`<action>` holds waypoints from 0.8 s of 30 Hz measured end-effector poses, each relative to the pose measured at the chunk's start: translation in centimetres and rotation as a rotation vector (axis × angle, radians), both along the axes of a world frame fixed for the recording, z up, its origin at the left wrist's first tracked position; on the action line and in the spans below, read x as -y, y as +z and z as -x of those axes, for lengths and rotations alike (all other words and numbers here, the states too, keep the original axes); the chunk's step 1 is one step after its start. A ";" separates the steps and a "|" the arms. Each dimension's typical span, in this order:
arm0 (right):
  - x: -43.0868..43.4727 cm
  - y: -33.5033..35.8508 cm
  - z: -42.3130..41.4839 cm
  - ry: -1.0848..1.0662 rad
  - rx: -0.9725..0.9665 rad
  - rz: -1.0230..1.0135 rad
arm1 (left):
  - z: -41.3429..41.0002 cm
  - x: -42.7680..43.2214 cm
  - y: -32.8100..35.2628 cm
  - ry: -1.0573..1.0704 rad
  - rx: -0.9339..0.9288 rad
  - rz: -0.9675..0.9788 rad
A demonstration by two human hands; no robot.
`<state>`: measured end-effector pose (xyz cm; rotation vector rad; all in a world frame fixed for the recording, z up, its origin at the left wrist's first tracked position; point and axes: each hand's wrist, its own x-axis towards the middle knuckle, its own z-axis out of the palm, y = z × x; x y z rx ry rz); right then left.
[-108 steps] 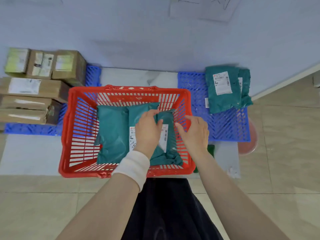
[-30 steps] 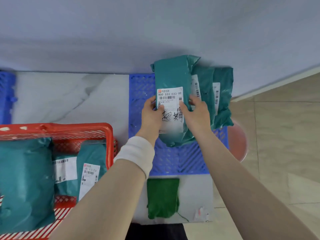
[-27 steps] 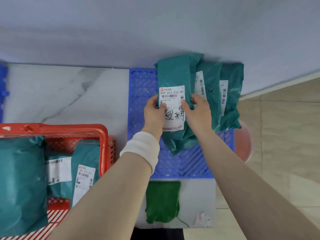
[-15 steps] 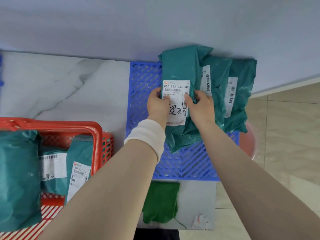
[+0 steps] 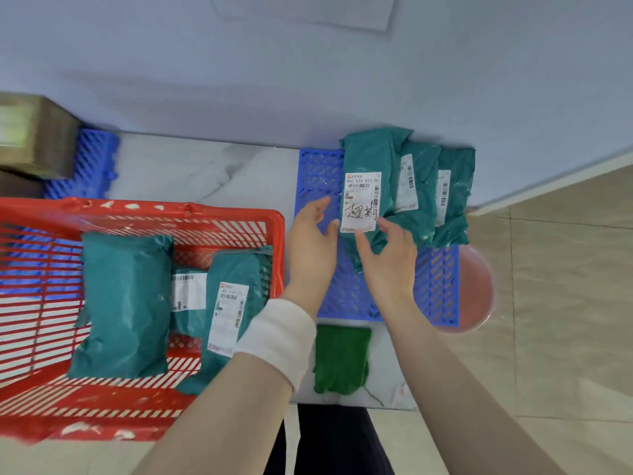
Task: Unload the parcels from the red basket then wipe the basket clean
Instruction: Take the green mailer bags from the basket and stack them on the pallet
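White marble-look slab (image 5: pixel 191 166) forms a low worktop against a pale blue-grey wall (image 5: pixel 308 80), with beige floor tiles (image 5: pixel 565 303) around it from 3 to 6 o'clock. A sheet of paper (image 5: pixel 308 10) is stuck on the wall at 12 o'clock.

At 9 o'clock sits the red basket (image 5: pixel 144 214), its slatted sides and floor showing. Three teal parcels lie inside: a plain-faced one (image 5: pixel 123 303) on its left part, a small one with a white label (image 5: pixel 188 299) in the middle, and a third (image 5: pixel 236 303) leaning against the basket's right wall, label up.

At 2 o'clock a blue plastic pallet (image 5: pixel 438 289) lies flat on the slab. On it rests a row of three overlapping teal parcels: the nearest parcel (image 5: pixel 370 156) carries a large white label with handwriting, and two more (image 5: pixel 421 186) (image 5: pixel 455 200) sit just to its right. A pink round object (image 5: pixel 476 289) pokes out beyond the pallet's right edge.

The left hand (image 5: pixel 311 248) and right hand (image 5: pixel 390 258) hover over the pallet with fingers loosely spread, gripping nothing; the right fingertips are at the lower edge of the labelled parcel, and contact cannot be told. A white wristband (image 5: pixel 277 334) wraps the left wrist.

A folded green cloth (image 5: pixel 342 358) lies at 5 o'clock on the slab. Blurred brown cardboard boxes (image 5: pixel 30 138) sit on another blue pallet (image 5: pixel 92 162) at 10 o'clock.
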<state>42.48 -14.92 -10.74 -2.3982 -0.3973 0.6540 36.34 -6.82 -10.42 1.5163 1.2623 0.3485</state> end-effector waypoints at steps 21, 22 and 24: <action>-3.9 -1.2 23.9 0.058 -0.251 0.224 | 25.1 -6.8 -4.2 -0.390 -0.451 0.258; -3.9 -2.7 23.9 0.091 -0.285 0.287 | 25.4 -6.7 -5.6 -0.391 -0.476 0.318; -4.1 -5.6 23.9 0.142 -0.336 0.422 | 25.7 -6.2 -8.4 -0.389 -0.496 0.412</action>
